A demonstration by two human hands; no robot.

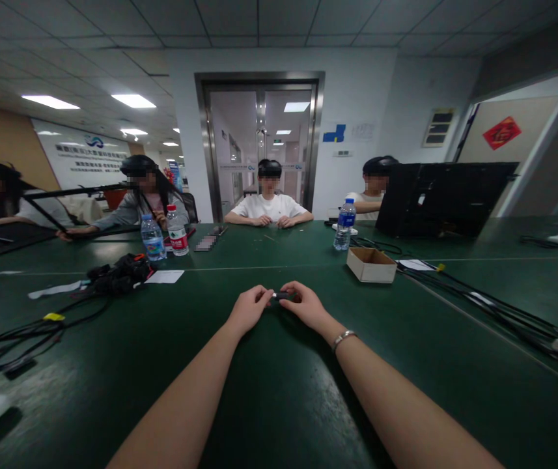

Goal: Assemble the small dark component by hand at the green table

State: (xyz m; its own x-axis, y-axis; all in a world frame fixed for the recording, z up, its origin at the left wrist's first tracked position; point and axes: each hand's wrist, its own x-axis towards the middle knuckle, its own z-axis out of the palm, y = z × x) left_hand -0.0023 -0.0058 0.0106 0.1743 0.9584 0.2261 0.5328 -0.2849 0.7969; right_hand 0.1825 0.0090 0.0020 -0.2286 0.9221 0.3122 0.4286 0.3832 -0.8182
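My left hand [248,308] and my right hand [305,303] meet over the dark green table [279,391], both with fingers curled. Between their fingertips they pinch a small dark object [279,296], short and stick-like; what it is I cannot make out. A metal bracelet [344,337] sits on my right wrist. Both forearms stretch out from the bottom edge of the view.
A small open cardboard box [371,264] stands to the right. Water bottles [153,238] [344,225], a bundle of black cables [117,273], a paper slip [164,277] and a black monitor [439,198] lie further off. Several people sit around the far side.
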